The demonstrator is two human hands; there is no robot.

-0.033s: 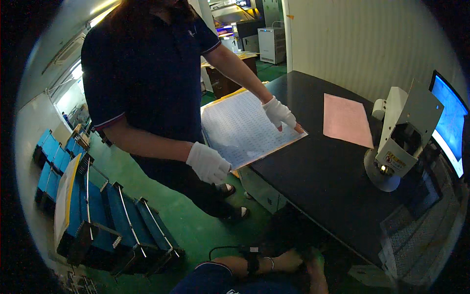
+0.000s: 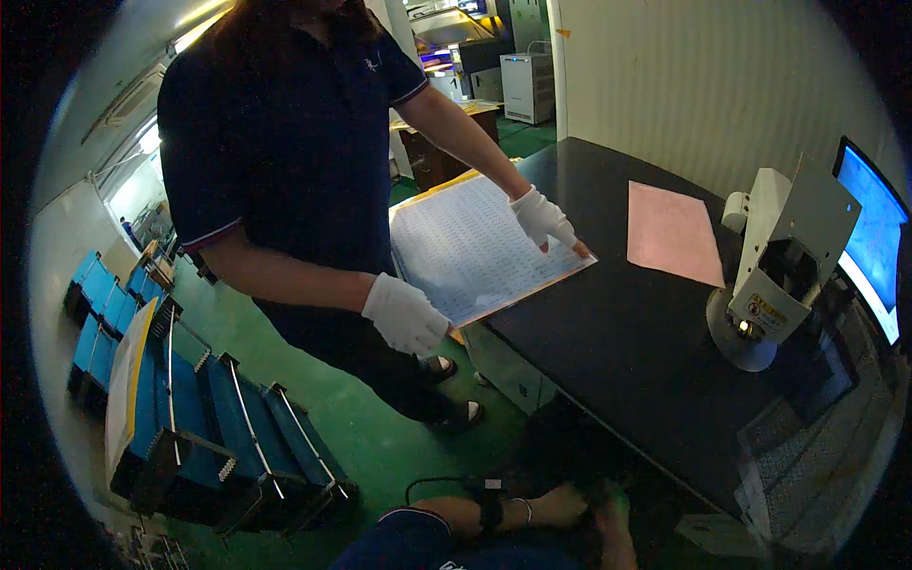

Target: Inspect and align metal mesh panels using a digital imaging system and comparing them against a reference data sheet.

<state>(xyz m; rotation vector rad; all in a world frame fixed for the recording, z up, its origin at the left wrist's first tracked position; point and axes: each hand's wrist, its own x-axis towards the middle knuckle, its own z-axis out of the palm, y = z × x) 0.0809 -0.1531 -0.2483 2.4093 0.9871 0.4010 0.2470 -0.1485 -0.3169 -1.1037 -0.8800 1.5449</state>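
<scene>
At the lower edge, my left hand (image 2: 564,505) rests low in front of me, with a black band and a bracelet at its wrist. My right hand (image 2: 613,505) lies beside it, and shadow hides the fingers of both. Nothing shows in either hand. Both are below the front edge of the black table (image 2: 589,351). Across its far left corner, a person (image 2: 285,152) in a dark shirt and white fingerless gloves has both hands at the edges of a pale sheet (image 2: 484,242) with a dense printed pattern. Yellowish edging shows under it.
A pink sheet (image 2: 673,233) lies on the table. To its right stand a white bench device (image 2: 774,275) and a lit monitor (image 2: 879,237). Racks (image 2: 228,427) with blue panels line the left side of the green floor (image 2: 380,456). A pale wall (image 2: 703,85) rises behind the table.
</scene>
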